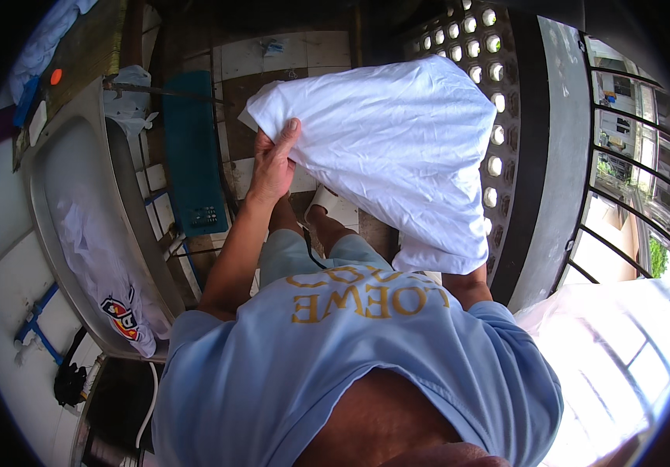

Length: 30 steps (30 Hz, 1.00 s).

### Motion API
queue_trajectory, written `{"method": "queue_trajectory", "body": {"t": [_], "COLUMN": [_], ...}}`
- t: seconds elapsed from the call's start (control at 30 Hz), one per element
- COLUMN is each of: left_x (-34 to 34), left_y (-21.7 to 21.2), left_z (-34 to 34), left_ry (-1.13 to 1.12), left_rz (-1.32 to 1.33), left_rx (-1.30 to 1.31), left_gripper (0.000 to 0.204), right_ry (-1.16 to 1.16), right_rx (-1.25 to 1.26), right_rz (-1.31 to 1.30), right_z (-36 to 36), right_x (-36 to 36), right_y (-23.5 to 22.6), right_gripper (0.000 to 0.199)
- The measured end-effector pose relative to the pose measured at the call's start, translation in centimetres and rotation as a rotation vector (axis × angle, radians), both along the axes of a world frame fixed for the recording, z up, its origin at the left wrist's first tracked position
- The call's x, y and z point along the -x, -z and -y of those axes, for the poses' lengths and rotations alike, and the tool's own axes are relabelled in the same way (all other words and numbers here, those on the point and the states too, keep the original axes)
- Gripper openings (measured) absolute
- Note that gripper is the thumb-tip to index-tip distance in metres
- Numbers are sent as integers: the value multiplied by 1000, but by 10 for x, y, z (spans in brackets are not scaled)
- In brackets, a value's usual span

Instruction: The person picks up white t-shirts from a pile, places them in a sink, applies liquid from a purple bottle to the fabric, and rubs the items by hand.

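Observation:
A large white cloth [389,140], probably a garment though its cut does not show, is stretched out in front of my body. At its left edge, my left hand [274,165] grips it, thumb on top and fingers bent round underneath. From the lower right my right forearm [469,285] goes in under the cloth, which covers that hand completely. The fabric bulges and creases toward the right, and one lower corner hangs close to my shirt.
A metal sink [65,148] with white wet-looking cloth [97,249] stands at left. Beside it are a teal board [191,156] and a plastic bag [128,97]. On the right are a perforated block wall [497,132], a grey ledge [557,156] and a barred window [631,148]. White fabric [607,358] lies lower right.

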State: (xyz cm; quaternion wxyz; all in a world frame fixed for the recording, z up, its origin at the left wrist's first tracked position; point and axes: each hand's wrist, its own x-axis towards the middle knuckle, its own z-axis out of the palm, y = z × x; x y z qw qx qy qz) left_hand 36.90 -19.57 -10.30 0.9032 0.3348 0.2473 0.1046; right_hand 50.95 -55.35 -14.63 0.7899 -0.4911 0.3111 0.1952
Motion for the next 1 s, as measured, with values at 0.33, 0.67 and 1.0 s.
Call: {"method": "queue_trajectory", "body": {"t": [0.33,0.67,1.0], "left_x": [-3,-5,-13], "left_y": [-43,-73,-87], "left_z": [-62,-69,-74], "left_ry": [-301,-133,36], "left_rz": [0,237,-67], "left_rx": [-195,-181,-219], "left_gripper": [41,102,41], "right_ry": [-78,-267,-286], "right_rx": [-98,-259,-695], "right_rz": [100,256,360], "right_z": [-37,-128,-121], "right_x": [3,7,-40], "right_y": [-5,-38,-29], "right_gripper": [56,55,37]}}
